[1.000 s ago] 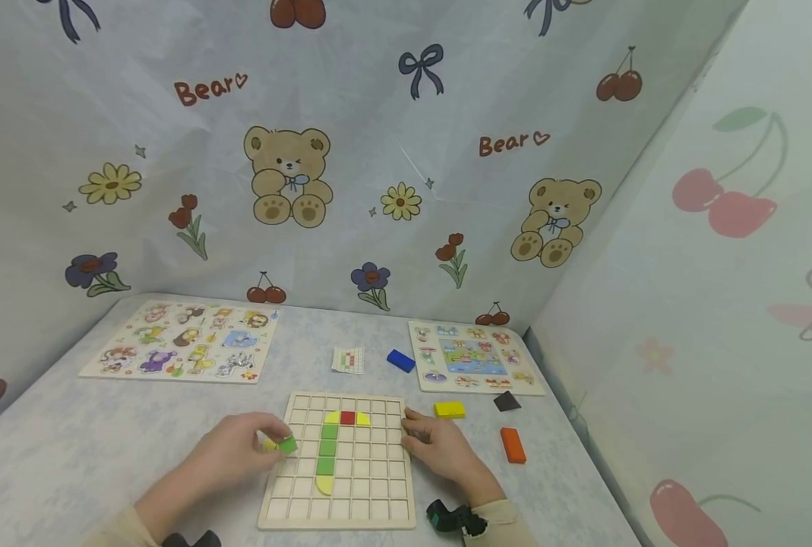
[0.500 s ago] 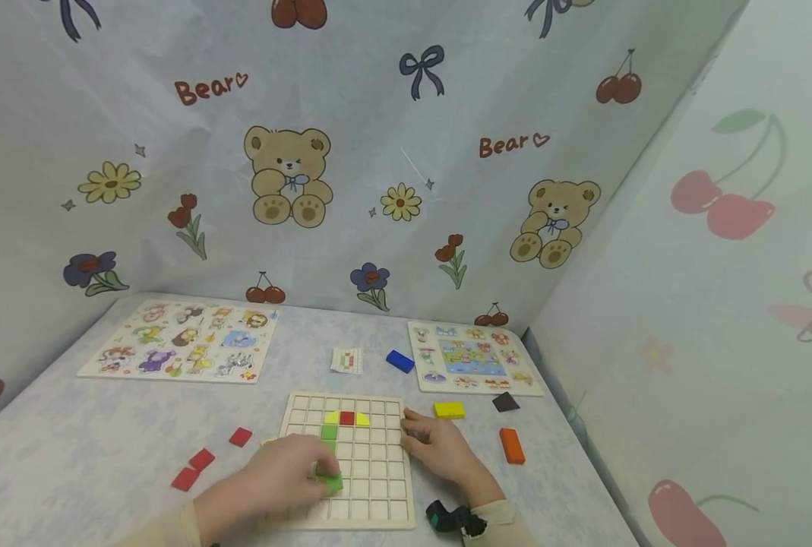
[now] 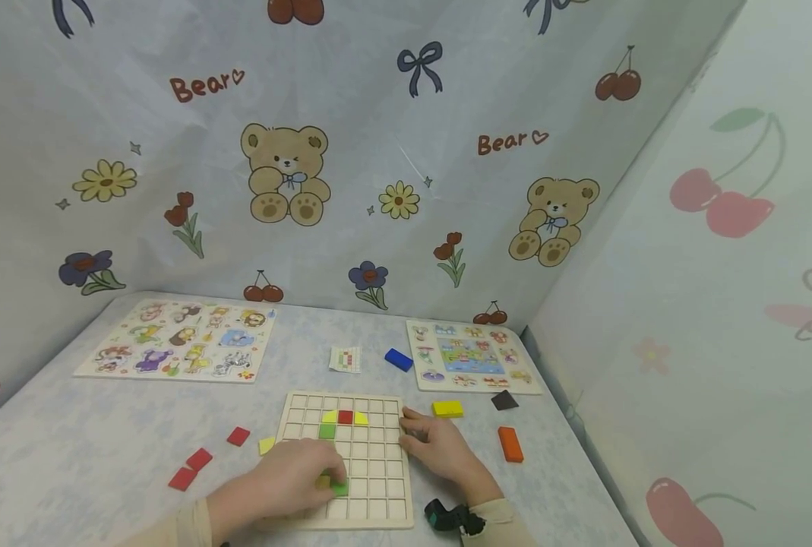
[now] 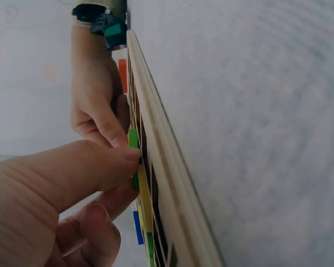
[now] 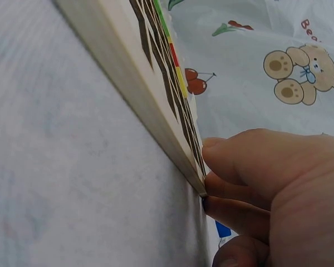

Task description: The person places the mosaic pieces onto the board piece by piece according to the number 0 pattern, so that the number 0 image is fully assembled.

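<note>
A wooden grid board (image 3: 378,456) lies near the table's front edge. Its upper rows hold a red tile (image 3: 345,416) between two yellow pieces, with a green tile (image 3: 327,431) below. My left hand (image 3: 330,485) lies over the board's lower left and pinches a small green tile (image 3: 340,489) against the cells. In the left wrist view the thumb and fingers of my left hand (image 4: 132,162) squeeze that green tile (image 4: 133,138) at the board (image 4: 161,161). My right hand (image 3: 415,434) holds the board's right edge. In the right wrist view my right hand (image 5: 209,178) clamps the board's rim (image 5: 128,72).
Three red tiles (image 3: 199,459) and a yellow tile (image 3: 266,445) lie left of the board. To its right are a yellow block (image 3: 448,409), an orange block (image 3: 510,444) and a dark piece (image 3: 504,400). Behind are a pattern card (image 3: 346,359), a blue block (image 3: 399,359) and two picture puzzles (image 3: 176,340) (image 3: 472,357).
My left hand carried the green tile from the board's left edge rightward onto its lower middle, covering the lower green column. The red tiles it hid now show. The right hand stayed put.
</note>
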`<state>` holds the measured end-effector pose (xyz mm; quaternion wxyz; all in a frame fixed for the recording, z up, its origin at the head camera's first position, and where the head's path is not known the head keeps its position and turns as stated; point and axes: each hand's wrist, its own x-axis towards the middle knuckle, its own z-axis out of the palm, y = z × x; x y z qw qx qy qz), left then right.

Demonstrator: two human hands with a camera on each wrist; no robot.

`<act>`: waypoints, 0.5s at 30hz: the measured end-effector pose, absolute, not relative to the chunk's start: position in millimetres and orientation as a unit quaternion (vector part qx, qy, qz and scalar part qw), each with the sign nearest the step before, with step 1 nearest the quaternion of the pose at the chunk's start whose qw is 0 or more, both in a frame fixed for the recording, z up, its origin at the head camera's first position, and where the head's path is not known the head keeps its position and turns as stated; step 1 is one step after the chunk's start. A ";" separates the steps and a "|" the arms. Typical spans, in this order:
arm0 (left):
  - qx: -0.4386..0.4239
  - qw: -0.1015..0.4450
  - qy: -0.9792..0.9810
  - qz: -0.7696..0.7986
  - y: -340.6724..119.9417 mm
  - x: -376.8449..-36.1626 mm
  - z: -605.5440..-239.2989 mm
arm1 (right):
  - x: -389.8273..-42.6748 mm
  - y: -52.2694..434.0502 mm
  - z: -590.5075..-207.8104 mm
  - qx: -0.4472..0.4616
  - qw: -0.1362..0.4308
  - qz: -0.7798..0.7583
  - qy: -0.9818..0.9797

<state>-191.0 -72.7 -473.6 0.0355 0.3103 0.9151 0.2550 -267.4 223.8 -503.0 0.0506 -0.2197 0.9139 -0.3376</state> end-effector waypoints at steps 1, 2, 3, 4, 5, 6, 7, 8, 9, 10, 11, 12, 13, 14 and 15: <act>0.311 0.035 0.915 0.255 -72.6 -191.6 -473.9 | -267.7 224.0 -503.2 -0.219 0.051 -0.336 0.915; 0.313 0.034 0.915 0.254 -72.3 -192.3 -474.3 | -268.0 224.2 -503.3 -0.219 0.051 -0.334 0.915; 0.313 0.034 0.914 0.255 -72.3 -192.9 -474.5 | -268.4 224.3 -503.6 -0.219 0.050 -0.333 0.916; 0.315 0.034 0.913 0.255 -72.1 -193.4 -474.8 | -268.6 224.5 -503.8 -0.220 0.050 -0.332 0.916; 0.316 0.033 0.913 0.256 -71.9 -193.6 -474.7 | -268.9 224.5 -504.1 -0.220 0.050 -0.331 0.916; 0.317 0.033 0.912 0.256 -71.7 -193.7 -474.6 | -269.0 224.6 -504.2 -0.221 0.049 -0.330 0.916; 0.318 0.032 0.912 0.257 -71.5 -193.8 -474.5 | -269.2 224.6 -504.3 -0.222 0.048 -0.330 0.916; 0.318 0.030 0.912 0.258 -71.2 -193.5 -474.2 | -269.3 224.6 -504.5 -0.222 0.047 -0.329 0.916; 0.318 0.029 0.912 0.258 -71.0 -193.1 -473.9 | -269.3 224.6 -504.7 -0.222 0.047 -0.329 0.917; 0.317 0.028 0.912 0.259 -70.7 -192.7 -473.8 | -269.4 224.6 -504.9 -0.222 0.047 -0.329 0.917; 0.316 0.027 0.912 0.260 -70.5 -192.3 -473.6 | -269.4 224.6 -505.0 -0.222 0.046 -0.329 0.917; 0.314 0.025 0.913 0.260 -70.3 -191.9 -473.8 | -269.3 224.6 -505.2 -0.221 0.045 -0.328 0.917; 0.313 0.023 0.913 0.260 -70.2 -191.4 -473.7 | -269.2 224.6 -505.3 -0.221 0.045 -0.328 0.917; 0.312 0.022 0.913 0.261 -70.2 -190.9 -473.8 | -269.0 224.7 -505.4 -0.220 0.045 -0.328 0.918; 0.312 0.021 0.913 0.262 -70.4 -190.6 -473.9 | -268.7 224.7 -505.3 -0.220 0.045 -0.328 0.918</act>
